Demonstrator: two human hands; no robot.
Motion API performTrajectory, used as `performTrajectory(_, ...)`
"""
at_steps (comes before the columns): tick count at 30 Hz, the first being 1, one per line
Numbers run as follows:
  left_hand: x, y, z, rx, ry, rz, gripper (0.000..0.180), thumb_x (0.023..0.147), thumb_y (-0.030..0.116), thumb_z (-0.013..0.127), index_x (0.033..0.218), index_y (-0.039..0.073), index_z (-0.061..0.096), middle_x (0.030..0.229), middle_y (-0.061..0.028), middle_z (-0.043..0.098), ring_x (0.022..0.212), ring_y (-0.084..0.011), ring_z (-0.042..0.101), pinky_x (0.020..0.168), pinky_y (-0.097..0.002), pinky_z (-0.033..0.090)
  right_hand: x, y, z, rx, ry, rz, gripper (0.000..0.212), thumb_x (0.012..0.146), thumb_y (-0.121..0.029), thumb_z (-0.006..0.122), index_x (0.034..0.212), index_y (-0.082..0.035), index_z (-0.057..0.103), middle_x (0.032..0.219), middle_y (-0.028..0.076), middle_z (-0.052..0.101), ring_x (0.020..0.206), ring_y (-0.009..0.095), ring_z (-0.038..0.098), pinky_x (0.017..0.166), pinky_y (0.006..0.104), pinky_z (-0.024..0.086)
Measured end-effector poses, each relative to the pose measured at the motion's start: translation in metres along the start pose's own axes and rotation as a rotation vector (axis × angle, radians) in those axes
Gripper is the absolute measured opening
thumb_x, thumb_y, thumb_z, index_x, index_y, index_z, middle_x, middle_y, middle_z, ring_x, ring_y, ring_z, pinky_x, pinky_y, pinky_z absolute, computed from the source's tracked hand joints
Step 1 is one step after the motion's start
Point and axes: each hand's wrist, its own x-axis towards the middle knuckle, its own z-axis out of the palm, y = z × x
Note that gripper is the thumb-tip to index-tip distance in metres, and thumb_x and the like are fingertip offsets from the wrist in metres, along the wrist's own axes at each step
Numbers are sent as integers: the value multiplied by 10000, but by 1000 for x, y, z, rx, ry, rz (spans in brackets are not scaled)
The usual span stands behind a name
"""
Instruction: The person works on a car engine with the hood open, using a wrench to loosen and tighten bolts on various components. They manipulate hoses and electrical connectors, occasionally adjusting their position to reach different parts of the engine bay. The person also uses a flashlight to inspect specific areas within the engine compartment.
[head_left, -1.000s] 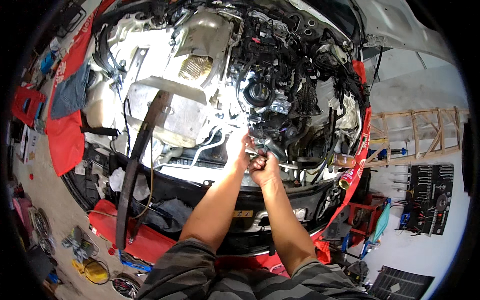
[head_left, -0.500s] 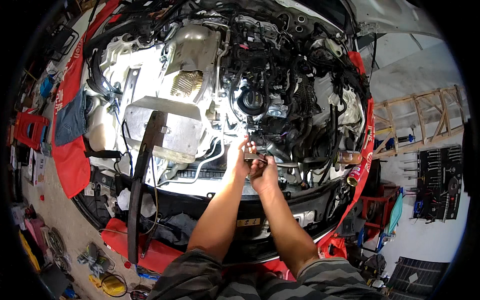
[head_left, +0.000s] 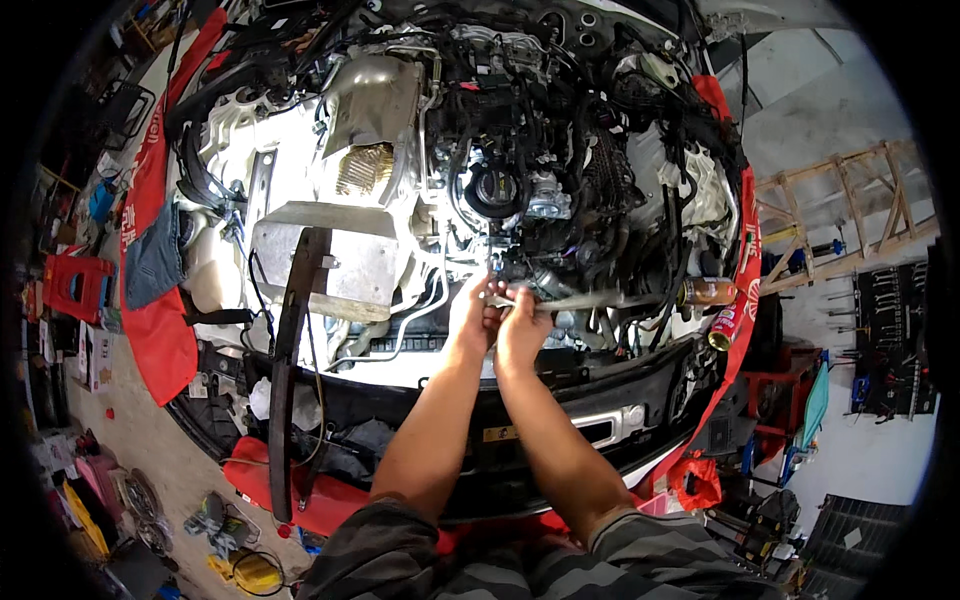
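Note:
Both my hands are together at the front of an open car engine bay, just below the round black cap [head_left: 496, 186] on the engine [head_left: 530, 120]. My right hand [head_left: 522, 335] is closed around a long silver wrench-like tool [head_left: 590, 300], which points right and is blurred by motion. Beside it my left hand [head_left: 472, 318] has its fingers curled at the left end of that tool; its fingertips are partly hidden. A dark hose lies just beyond the hands, under the tool.
A long dark bar [head_left: 292, 370] leans across the front left, before a grey metal cover [head_left: 335, 255]. Two cans [head_left: 706, 291] lie at the right edge by the red fender cover [head_left: 745, 240]. A blue-grey cloth [head_left: 155, 262] hangs on the left. A wooden ladder [head_left: 850, 215] is beyond.
The silver tool has swung out from between my hands and now extends to the right. My right hand has turned and risen a little. The view has shifted slightly.

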Motion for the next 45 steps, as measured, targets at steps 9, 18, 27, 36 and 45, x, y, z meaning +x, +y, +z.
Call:
performTrajectory(9,16,-21,19,-62,16,302,175,863,224,538,802,73,473,721,-48,551,668,-164,548,616,-291,476,36,-4,-26,611,-33,675,214,902,-192,343,807,-68,490,516,-39,331,419,67,305,350,196,238)
performTrajectory(18,13,-12,1,-241,-101,168,146,876,200,535,816,67,523,807,-49,541,805,-151,542,745,-284,444,5,10,-9,-269,-173,-329,176,855,-135,506,843,34,556,671,72,576,593,169,541,561,286,426)
performTrajectory(27,11,-19,18,-113,16,430,184,868,111,519,1050,87,519,793,-14,505,770,-133,518,753,-279,464,11,6,-21,-512,-263,-571,186,869,-139,541,849,37,596,712,75,605,639,112,548,587,231,431)
performTrajectory(36,2,-14,19,109,-35,69,231,883,301,471,808,97,550,814,-61,602,694,-183,585,619,-289,489,37,2,-40,412,-106,545,231,916,-206,385,846,-36,524,556,-38,399,432,47,343,352,218,227)
performTrajectory(45,19,-12,-13,-182,-114,124,132,860,169,533,822,42,530,887,-83,578,831,-214,557,790,-354,468,13,16,-17,-208,-118,-283,180,846,-154,490,769,-11,566,624,73,570,546,161,553,462,264,412)
